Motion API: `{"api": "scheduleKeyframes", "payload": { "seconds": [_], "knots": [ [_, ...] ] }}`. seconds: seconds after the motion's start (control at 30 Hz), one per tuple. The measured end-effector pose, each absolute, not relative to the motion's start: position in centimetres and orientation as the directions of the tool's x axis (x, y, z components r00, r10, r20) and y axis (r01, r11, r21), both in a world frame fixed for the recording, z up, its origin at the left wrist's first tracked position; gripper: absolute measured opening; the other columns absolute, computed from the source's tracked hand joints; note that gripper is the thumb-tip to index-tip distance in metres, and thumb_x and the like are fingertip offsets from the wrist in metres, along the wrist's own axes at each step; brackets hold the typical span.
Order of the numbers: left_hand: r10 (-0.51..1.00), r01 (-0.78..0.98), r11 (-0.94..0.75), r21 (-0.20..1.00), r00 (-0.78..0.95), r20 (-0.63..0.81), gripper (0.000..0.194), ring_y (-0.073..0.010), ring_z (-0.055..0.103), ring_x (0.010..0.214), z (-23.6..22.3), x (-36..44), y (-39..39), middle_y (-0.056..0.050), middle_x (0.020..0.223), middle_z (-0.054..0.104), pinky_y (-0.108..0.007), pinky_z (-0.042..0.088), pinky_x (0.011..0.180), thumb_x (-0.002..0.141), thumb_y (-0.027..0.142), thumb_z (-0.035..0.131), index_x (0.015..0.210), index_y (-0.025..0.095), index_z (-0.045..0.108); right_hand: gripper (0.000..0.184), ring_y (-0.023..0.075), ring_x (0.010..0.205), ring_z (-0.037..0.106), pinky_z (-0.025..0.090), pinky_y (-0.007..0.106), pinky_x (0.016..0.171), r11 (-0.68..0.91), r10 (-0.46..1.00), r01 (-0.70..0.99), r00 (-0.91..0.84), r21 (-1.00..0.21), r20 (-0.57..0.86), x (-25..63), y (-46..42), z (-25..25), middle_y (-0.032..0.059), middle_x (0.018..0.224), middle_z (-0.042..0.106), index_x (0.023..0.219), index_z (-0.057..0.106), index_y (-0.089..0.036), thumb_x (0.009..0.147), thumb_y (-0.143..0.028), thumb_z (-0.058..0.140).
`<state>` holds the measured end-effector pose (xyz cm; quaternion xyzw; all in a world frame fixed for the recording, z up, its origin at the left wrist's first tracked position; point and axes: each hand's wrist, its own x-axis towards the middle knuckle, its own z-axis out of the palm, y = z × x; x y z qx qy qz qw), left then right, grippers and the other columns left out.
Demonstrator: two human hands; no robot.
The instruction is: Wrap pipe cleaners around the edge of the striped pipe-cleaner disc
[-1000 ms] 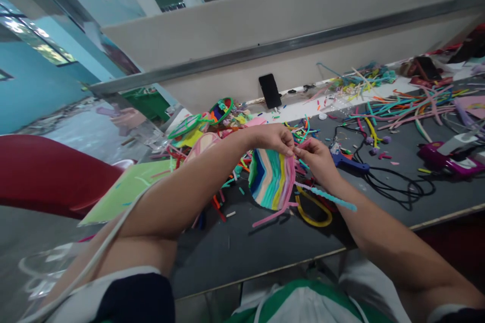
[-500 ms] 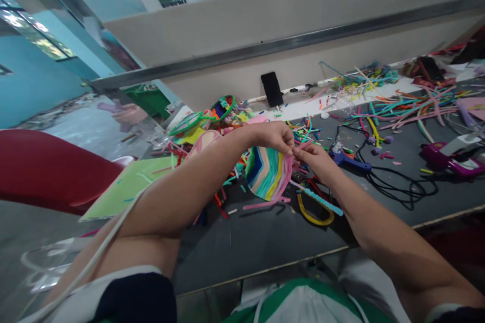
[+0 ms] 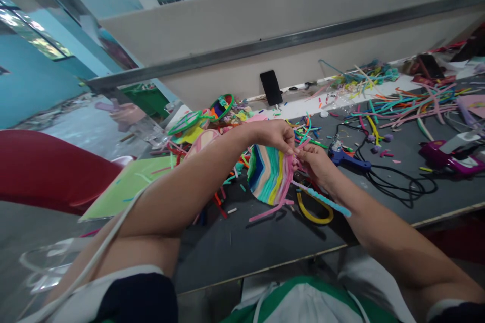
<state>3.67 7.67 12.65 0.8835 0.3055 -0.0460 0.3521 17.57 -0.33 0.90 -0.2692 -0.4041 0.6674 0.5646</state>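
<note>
A striped pipe-cleaner piece [image 3: 269, 174] in blue, cream, teal, yellow and pink hangs from my fingers above the dark table. My left hand [image 3: 278, 137] pinches its upper edge. Right beside it, my right hand [image 3: 312, 159] is closed on the pink end of the same piece, fingertips almost touching the left ones. A loose pink pipe cleaner [image 3: 267, 212] sticks out at the bottom. A twisted light-blue strand [image 3: 326, 199] slants out below my right hand. Under that strand lie scissors with a yellow handle loop [image 3: 315, 219], their blades partly hidden.
A blue glue gun [image 3: 350, 160] with a black cord lies to the right, near a purple device [image 3: 449, 159]. A phone [image 3: 271, 88] leans at the back. Pipe cleaners [image 3: 420, 103] and cut scraps are scattered around. A green sheet [image 3: 125, 186] and red chair [image 3: 49, 171] are at left.
The striped piece has shifted slightly right and down, and the light-blue strand has swung a little to the right. My right fingers have curled more around the pink edge.
</note>
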Motion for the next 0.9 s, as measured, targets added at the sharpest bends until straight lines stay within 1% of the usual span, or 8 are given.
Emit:
{"api": "scheduleKeyframes", "payload": {
  "seconds": [0.13,0.2,0.3,0.4,0.47,0.57,0.7,0.9],
  "knots": [
    [0.496,0.557,-0.465,0.688,0.808,-0.318,0.015,-0.0118,0.054,0.054,14.1,3.2,7.5,-0.001,0.059,0.066,-0.022,0.039,0.054,0.055,0.026,0.077,0.065,0.016,0.073,0.013,0.0116,0.058,0.062,0.053,0.026,0.062,-0.126,0.908,-0.548,-0.4,-0.827,0.127,18.6,-0.2,1.7,0.0008,0.067,0.067,0.078,0.067,-0.015,0.072,-0.026,0.07],
    [0.471,0.55,-0.459,0.697,0.817,-0.334,0.014,-0.0114,0.054,0.054,15.0,2.9,7.4,-0.001,0.058,0.066,-0.022,0.039,0.055,0.055,0.026,0.078,0.064,0.016,0.072,0.018,0.0149,0.071,0.066,0.054,0.029,0.074,-0.17,0.863,-0.537,-0.487,-0.826,0.138,19.2,0.0,2.0,0.0033,0.078,0.07,0.086,0.069,-0.015,0.068,-0.018,0.069],
    [0.412,0.555,-0.5,0.665,0.828,-0.381,0.013,-0.0103,0.053,0.055,15.8,2.9,7.1,0.001,0.058,0.065,-0.021,0.038,0.056,0.055,0.024,0.077,0.065,0.017,0.071,0.021,0.0186,0.078,0.068,0.052,0.033,0.082,-0.217,0.833,-0.505,-0.542,-0.835,0.111,19.8,0.2,2.2,0.0071,0.084,0.072,0.086,0.069,-0.013,0.065,-0.015,0.065],
    [0.344,0.558,-0.513,0.652,0.83,-0.439,0.013,-0.0109,0.055,0.059,15.7,3.5,6.8,0.001,0.062,0.066,-0.021,0.039,0.059,0.058,0.024,0.075,0.068,0.018,0.069,0.025,0.0198,0.077,0.069,0.052,0.036,0.081,-0.301,0.787,-0.495,-0.611,-0.815,0.08,20.0,0.2,2.0,0.0097,0.08,0.072,0.087,0.069,-0.011,0.073,-0.031,0.065],
    [0.309,0.556,-0.491,0.67,0.831,-0.463,0.018,-0.012,0.057,0.063,15.3,4.2,6.4,0.001,0.068,0.068,-0.022,0.041,0.061,0.058,0.023,0.074,0.073,0.018,0.067,0.029,0.0199,0.075,0.069,0.053,0.04,0.081,-0.339,0.751,-0.505,-0.654,-0.794,0.095,19.9,0.0,1.9,0.0083,0.079,0.071,0.087,0.066,-0.012,0.073,-0.038,0.068],
    [0.297,0.557,-0.501,0.663,0.83,-0.473,0.03,-0.0136,0.058,0.067,14.8,5.2,5.8,0.001,0.071,0.067,-0.024,0.041,0.063,0.056,0.022,0.076,0.081,0.018,0.06,0.025,0.0197,0.072,0.07,0.053,0.042,0.079,-0.361,0.711,-0.47,-0.698,-0.806,0.089,20.0,-0.3,1.8,0.0051,0.075,0.07,0.08,0.063,-0.013,0.069,-0.032,0.075],
    [0.322,0.554,-0.584,0.593,0.829,-0.457,0.039,-0.0144,0.057,0.068,14.9,6.1,5.2,0.002,0.072,0.065,-0.026,0.042,0.066,0.054,0.018,0.076,0.088,0.018,0.055,0.024,0.0217,0.076,0.071,0.055,0.035,0.076,-0.35,0.671,-0.383,-0.74,-0.855,0.057,20.1,-0.4,2.1,0.0046,0.072,0.07,0.083,0.065,-0.01,0.066,-0.023,0.077],
    [0.497,0.533,-0.587,0.609,0.831,-0.248,0.044,-0.0147,0.053,0.06,14.1,6.3,5.0,0.003,0.06,0.06,-0.024,0.039,0.059,0.036,0.003,0.077,0.074,0.019,0.062,0.024,0.0204,0.076,0.07,0.055,0.032,0.072,-0.273,0.702,-0.372,-0.708,-0.887,0.081,19.5,-0.4,2.0,0.0067,0.078,0.071,0.084,0.065,-0.01,0.066,-0.02,0.077]
  ]
}}
